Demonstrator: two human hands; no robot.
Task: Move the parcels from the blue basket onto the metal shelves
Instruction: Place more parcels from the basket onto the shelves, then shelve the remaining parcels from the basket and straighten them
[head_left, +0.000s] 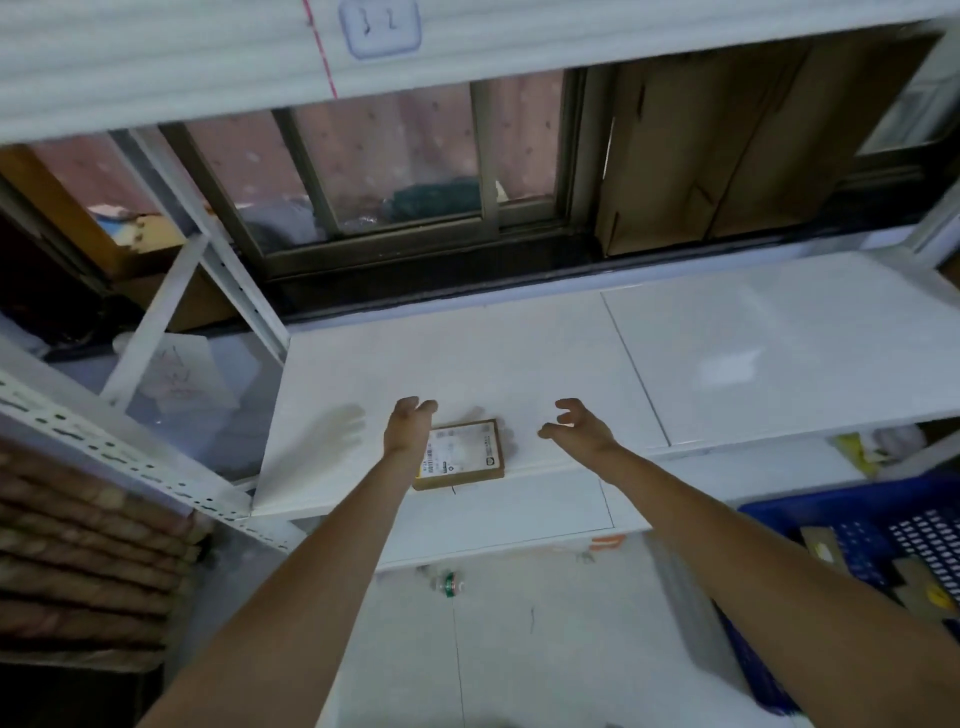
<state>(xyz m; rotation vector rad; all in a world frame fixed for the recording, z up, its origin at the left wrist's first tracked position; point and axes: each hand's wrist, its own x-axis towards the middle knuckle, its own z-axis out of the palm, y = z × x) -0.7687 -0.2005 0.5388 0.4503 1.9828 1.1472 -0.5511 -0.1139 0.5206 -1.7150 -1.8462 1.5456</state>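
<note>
a small brown parcel (460, 453) is lying flat on the white metal shelf (727, 364), label up, right at the near edge and looking like it's poking slightly over the lip. the left hand (408, 426) is hovering at the parcel's left side, fingers loosely spread and gripping nothing; whether it's brushing the box i can't tell. the right hand (576, 426) is floating apart to the right, fingers relaxed in a loose curl, empty too. my read: the parcel is sitting where it was set down, and a nudge farther in would make it safer from that edge. there's plenty of bare shelf far and right for more. the blue basket (769, 514) is waiting low at the near right, more cardboard showing inside.
</note>
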